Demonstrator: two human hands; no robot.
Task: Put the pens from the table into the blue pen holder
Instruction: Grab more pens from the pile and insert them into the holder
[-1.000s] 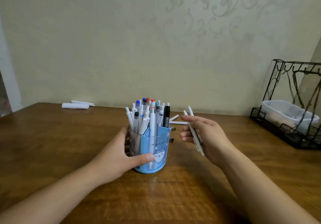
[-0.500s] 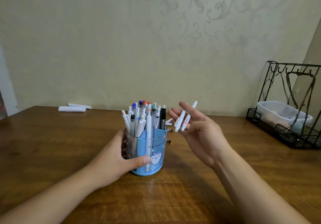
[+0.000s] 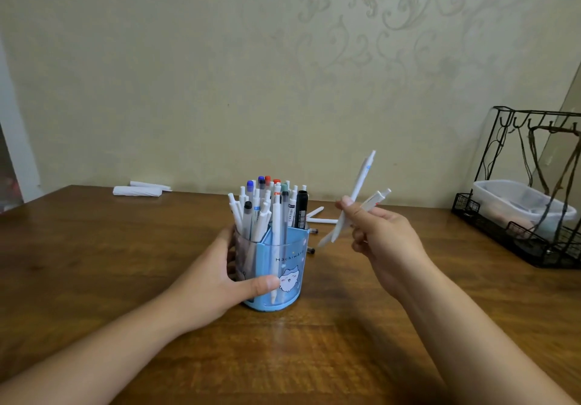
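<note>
Fingers (image 3: pixel 347 206) of the right hand (image 3: pixel 382 241) are pinched on two white plastic pens (image 3: pixel 356 189), now raised upright from half a second ago, ready for insertion. The crowded blue plastic pen holder (image 3: pixel 283 266) is gripped by the left hand (image 3: pixel 217 282) on the wooden table (image 3: pixel 94 263); more white pens (image 3: pixel 317 216) lie behind.

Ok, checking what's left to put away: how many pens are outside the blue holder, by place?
Held white pens, right hand: 2
Loose white pens on the table: 2
Dark-tipped pens, partly hidden behind the holder: 2
Total: 6
</note>
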